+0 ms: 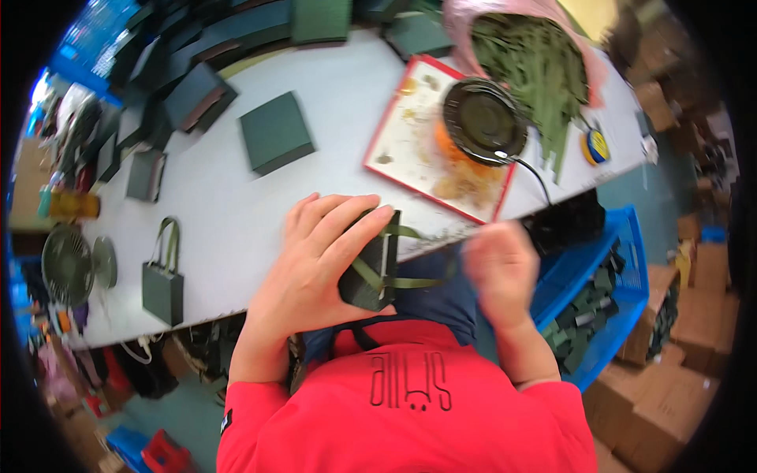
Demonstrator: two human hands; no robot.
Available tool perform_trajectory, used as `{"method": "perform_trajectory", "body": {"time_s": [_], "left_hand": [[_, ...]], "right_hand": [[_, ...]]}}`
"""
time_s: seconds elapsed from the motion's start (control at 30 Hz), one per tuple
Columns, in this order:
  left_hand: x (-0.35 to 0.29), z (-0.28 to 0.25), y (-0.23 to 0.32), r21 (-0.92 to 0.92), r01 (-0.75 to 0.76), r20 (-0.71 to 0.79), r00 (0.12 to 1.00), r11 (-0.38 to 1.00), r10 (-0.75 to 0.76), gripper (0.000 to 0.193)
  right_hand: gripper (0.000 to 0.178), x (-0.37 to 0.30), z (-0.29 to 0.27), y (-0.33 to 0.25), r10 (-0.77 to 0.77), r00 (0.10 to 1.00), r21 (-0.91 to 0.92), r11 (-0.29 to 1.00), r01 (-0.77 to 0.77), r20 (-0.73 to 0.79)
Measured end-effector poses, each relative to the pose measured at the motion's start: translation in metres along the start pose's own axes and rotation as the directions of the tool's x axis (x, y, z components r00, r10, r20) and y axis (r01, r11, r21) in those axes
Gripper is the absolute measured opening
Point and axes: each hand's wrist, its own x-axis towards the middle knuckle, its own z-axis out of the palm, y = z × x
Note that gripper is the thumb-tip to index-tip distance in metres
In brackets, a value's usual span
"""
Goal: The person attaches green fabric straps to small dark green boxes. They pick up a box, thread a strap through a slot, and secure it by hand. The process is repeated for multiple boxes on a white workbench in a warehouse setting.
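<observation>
My left hand (311,264) is wrapped round a small dark green box (361,285) near the table's front edge, fingers over its top and side. A green ribbon (414,282) comes out of the box's narrow face in two strands toward the right. My right hand (501,268) is curled and smeared by motion, just right of the ribbon's loose end. Whether its fingers pinch the ribbon cannot be made out. On the left of the table stands a dark green box with a ribbon handle (162,293). Another green box (276,132) lies beyond my left hand.
A round black pot (482,124) with a cord sits on a stained, red-edged board (394,118). Green ribbons (532,75) spill from a pink bag. Boxes (244,30) are stacked at the back. A blue crate (631,268) stands right; a fan (67,264), left.
</observation>
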Motion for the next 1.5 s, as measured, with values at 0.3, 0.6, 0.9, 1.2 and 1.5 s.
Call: {"method": "perform_trajectory", "body": {"time_s": [0.3, 0.6, 0.9, 1.2, 1.5], "left_hand": [[-0.063, -0.054, -0.026, 0.274, 0.343, -0.407, 0.888, 0.898, -0.215, 0.096], [-0.161, -0.125, -0.046, 0.350, 0.913, -0.721, 0.406, 0.212, -0.561, 0.082], [-0.111, -0.102, -0.067, 0.611, 0.702, -0.615, 0.712, 0.365, -0.339, 0.066], [0.035, -0.048, -0.105, 0.468, 0.310, -0.149, 0.951, 0.828, -0.271, 0.081], [0.021, -0.034, -0.068, 0.483, 0.316, 0.031, 0.926, 0.816, -0.377, 0.084]], "right_hand": [[0.025, 0.029, -0.085, 0.005, -0.320, 0.771, 0.255, 0.815, 0.521, -0.551], [0.016, 0.052, -0.104, 0.025, -0.382, 0.673, -0.032, 0.882, 0.470, -0.633], [0.024, 0.058, -0.105, 0.028, -0.223, 0.825, -0.016, 0.968, 0.251, -0.519], [0.017, 0.062, -0.121, 0.030, -0.222, 0.847, -0.234, 0.965, 0.119, -0.483], [0.018, 0.045, -0.102, 0.011, -0.779, 0.610, -0.546, 0.576, 0.608, -0.143]]}}
